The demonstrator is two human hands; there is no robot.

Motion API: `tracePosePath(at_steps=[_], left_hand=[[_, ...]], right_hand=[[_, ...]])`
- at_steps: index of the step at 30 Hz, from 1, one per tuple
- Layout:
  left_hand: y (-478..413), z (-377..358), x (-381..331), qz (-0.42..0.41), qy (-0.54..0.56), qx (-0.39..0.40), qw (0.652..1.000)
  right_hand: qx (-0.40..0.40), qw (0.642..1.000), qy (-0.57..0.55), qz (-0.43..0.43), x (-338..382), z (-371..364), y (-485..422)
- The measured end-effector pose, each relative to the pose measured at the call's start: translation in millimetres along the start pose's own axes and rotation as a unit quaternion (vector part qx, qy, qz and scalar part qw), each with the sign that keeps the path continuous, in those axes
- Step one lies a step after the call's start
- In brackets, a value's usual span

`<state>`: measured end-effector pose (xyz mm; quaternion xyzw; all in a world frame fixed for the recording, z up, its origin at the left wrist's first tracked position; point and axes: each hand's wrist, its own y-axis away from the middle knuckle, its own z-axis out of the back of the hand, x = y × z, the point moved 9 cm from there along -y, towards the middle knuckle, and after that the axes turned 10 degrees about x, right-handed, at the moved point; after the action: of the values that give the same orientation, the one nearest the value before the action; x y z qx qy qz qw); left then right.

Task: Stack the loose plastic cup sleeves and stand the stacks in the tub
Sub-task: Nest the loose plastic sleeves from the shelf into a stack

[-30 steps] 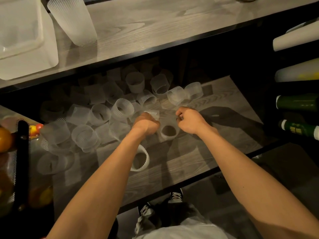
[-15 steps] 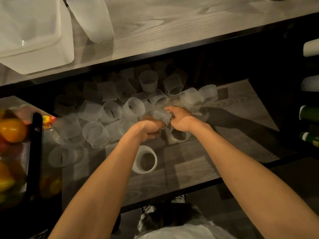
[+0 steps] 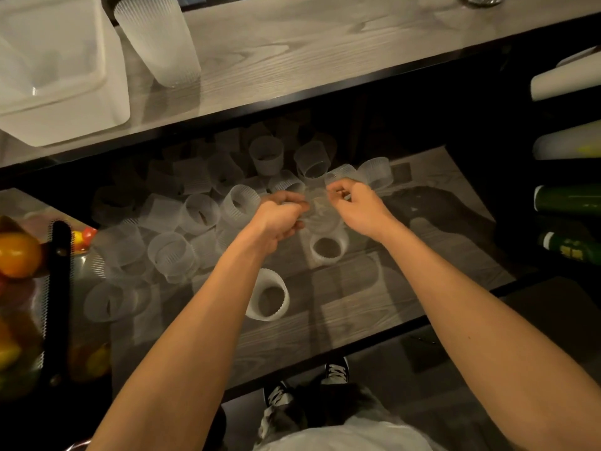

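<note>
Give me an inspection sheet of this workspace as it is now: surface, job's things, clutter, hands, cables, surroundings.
Surface: wood-grain lower shelf, dim; paler counter above it.
Job's things: many loose sleeves scattered on the shelf, some upright, some tipped; a tall stack stands on the counter beside the white tub.
Clutter: fruit at the left edge.
Hands: left hand and right hand grip one blurred sleeve between them.
Cables: nothing seen.
Surroundings: bottles and pale rolls at right; shoes on the floor below.
</note>
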<state>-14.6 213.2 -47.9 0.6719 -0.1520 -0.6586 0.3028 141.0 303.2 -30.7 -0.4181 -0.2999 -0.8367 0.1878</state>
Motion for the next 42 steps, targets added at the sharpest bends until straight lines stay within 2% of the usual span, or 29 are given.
tracePosePath(at_steps=[8, 17, 21, 24, 29, 34, 38, 42], left_hand=[[6.0, -24.4, 17.6, 0.004, -0.105, 0.052, 0.993], [0.4, -25.8, 21.7, -0.009, -0.173, 0.041, 0.984], [-1.7, -24.9, 27.3, 0.016, -0.243, 0.024, 0.97], [0.8, -32.0, 27.2, 0.024, -0.269, 0.042, 0.962], [7.2, -34.5, 23.1, 0.005, -0.26, 0.047, 0.965], [25.9, -6.9, 6.9, -0.067, -0.118, 0.052, 0.989], [56.3, 16.8, -14.9, -0.13, -0.061, 0.077, 0.987], [89.3, 37.4, -26.4, -0.141, -0.042, 0.107, 0.983]], right_hand=[[0.026, 0.997, 0.025, -0.067, -39.0, -6.4, 25.6], [0.025, 0.995, 0.067, -0.066, -37.4, -5.4, 36.3], [0.03, 0.993, 0.056, -0.099, -50.7, -8.1, 37.3], [0.06, 0.989, 0.039, -0.128, -59.9, -19.1, 37.1], [0.077, 0.99, -0.029, -0.116, -52.7, -30.6, 40.9], [0.079, 0.99, -0.105, -0.045, -13.1, -22.3, 48.3], [0.107, 0.991, -0.074, 0.03, 29.3, -21.3, 53.3], [0.136, 0.988, -0.038, 0.065, 67.1, -31.0, 63.5]])
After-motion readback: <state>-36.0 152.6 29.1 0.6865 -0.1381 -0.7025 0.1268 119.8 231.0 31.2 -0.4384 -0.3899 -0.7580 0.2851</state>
